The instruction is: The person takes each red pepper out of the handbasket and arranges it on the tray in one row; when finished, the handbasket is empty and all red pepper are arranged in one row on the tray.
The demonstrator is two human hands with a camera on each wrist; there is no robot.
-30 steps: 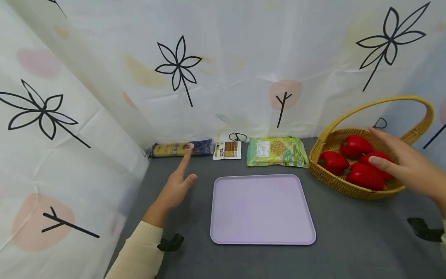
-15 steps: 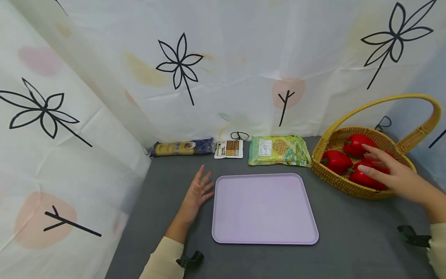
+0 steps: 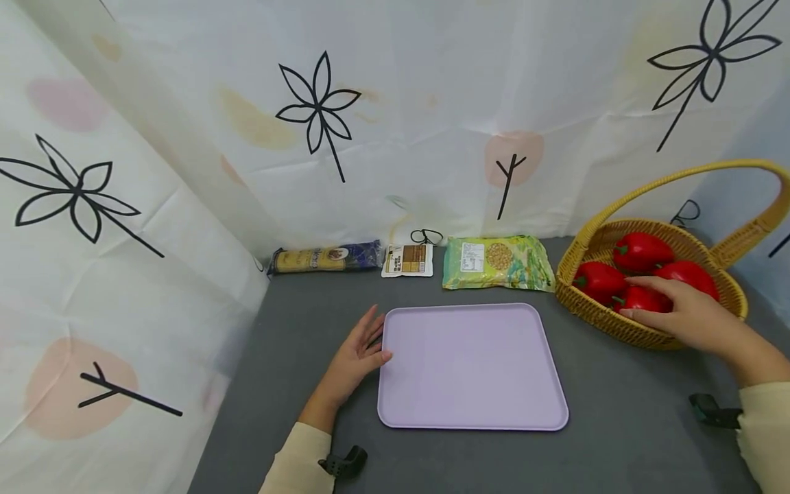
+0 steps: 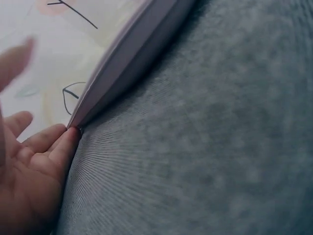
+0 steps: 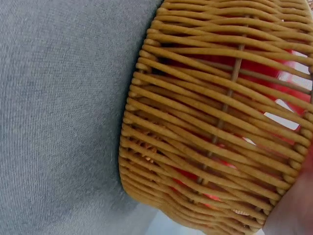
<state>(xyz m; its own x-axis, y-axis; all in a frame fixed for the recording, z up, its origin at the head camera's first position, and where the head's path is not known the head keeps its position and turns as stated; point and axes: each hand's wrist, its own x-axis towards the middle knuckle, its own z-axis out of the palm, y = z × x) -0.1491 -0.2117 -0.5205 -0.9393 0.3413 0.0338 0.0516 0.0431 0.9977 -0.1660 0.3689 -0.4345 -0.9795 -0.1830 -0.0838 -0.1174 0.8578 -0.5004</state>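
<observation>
In the head view, a lilac tray [image 3: 472, 370] lies on the dark table. My left hand [image 3: 347, 367] is at its left edge, fingers relaxed and thumb over the rim; in the left wrist view, fingertips of that hand [image 4: 36, 171] touch the tray [image 4: 124, 58]. My right hand [image 3: 697, 319] reaches into the wicker basket [image 3: 595, 331], thumb and fingers round the front red pepper [image 3: 642, 299]. Other red peppers [image 3: 643, 252] lie beside it. The right wrist view shows the basket's woven side [image 5: 210, 103], with part of the hand [image 5: 293, 208] at its rim.
Along the back of the table lie a blue and yellow packet [image 3: 327, 258], a small white and brown pouch [image 3: 408, 261] and a green bag [image 3: 498, 263]. A patterned cloth [image 3: 420, 137] hangs behind them. The basket's tall handle [image 3: 666, 180] arches above its right side.
My left hand has come down from near the blue and yellow packet to the tray's left edge. The right hand has lowered from above the peppers onto the front one.
</observation>
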